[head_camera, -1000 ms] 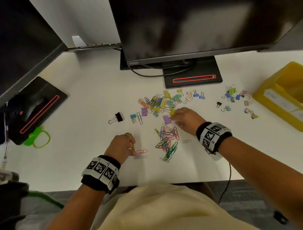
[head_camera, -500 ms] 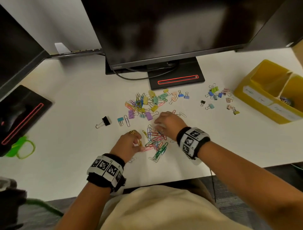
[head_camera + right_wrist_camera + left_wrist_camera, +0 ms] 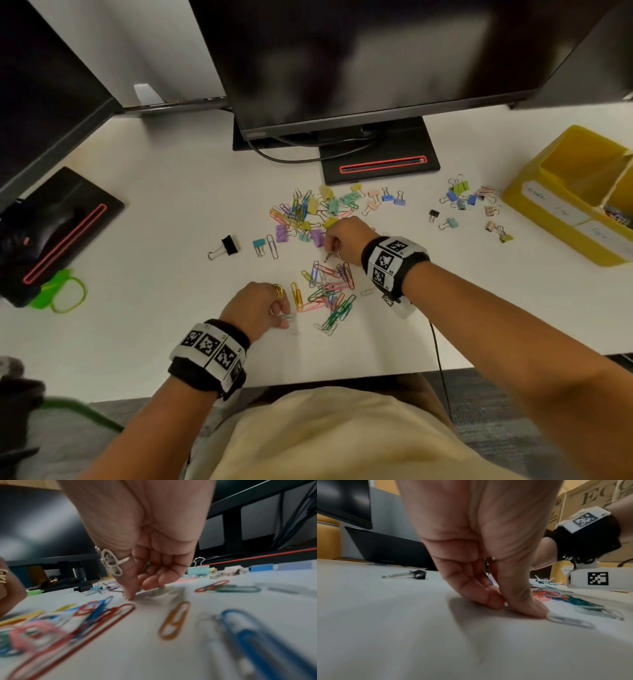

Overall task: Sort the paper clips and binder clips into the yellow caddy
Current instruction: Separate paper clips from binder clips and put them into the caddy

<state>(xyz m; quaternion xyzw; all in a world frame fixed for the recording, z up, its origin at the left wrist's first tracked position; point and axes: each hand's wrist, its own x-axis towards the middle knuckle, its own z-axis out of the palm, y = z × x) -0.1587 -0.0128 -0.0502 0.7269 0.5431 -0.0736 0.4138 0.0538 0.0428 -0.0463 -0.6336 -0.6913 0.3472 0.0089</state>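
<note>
Loose pile of coloured wire paper clips (image 3: pixel 327 291) on white counter (image 3: pixel 154 212). Left hand (image 3: pixel 255 306) pinches silver clip (image 3: pixel 287 317). Right hand (image 3: pixel 346 240) fingertips curled at pile's far edge, grip unclear. Yellow plastic caddy (image 3: pixel 548 212) far right.

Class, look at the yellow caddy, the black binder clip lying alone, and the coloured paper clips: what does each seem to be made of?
Yellow caddy: likely moulded plastic, one even colour, thin smooth walls.
Black binder clip: apparently painted sheet-metal body, with bare silvery wire handles.
Coloured paper clips: bent wire, probably coated in coloured plastic or paint; their colours are uniform.
</note>
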